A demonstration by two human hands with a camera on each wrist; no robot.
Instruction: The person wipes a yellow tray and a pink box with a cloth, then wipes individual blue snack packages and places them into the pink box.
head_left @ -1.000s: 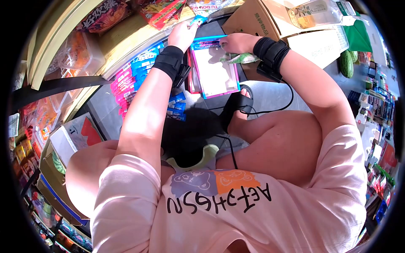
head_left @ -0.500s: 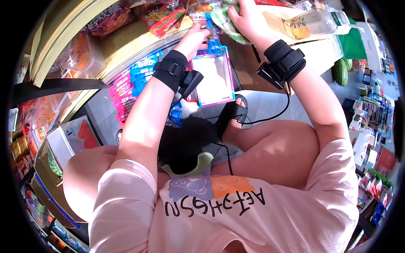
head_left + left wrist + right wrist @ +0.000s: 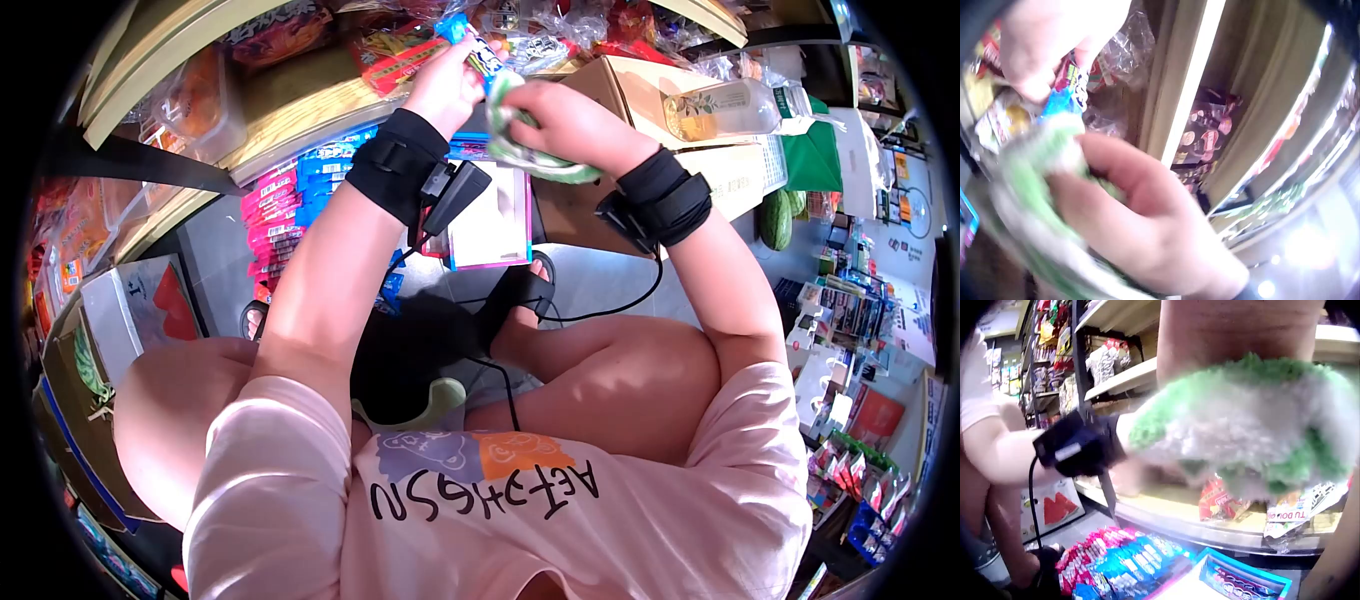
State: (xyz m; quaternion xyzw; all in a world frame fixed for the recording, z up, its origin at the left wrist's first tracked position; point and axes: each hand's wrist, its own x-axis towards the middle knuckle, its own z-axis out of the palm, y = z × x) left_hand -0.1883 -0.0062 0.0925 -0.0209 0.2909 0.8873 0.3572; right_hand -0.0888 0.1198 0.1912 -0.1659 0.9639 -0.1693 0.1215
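Likely light, slippery packet (image 3: 488,62); best pinched near end. Left hand (image 3: 446,84) grips it, right hand (image 3: 565,122) clutches soft cloth (image 3: 530,162).

A pink shirt (image 3: 490,545) carries a black, hand-drawn-style word seen upside down; A, E, H and S can be picked out, but not the whole word. White Chinese characters on a dark red packet (image 3: 275,35), partly covered, appear to read 好欢螺. In the right wrist view, a white snack bag (image 3: 1288,514) shows "TU DOU" in capitals. A blue wrapper (image 3: 487,62) has bold white lettering, too blurred to read. Print on the cardboard box (image 3: 580,215) and bottle (image 3: 735,108) is too small to read.
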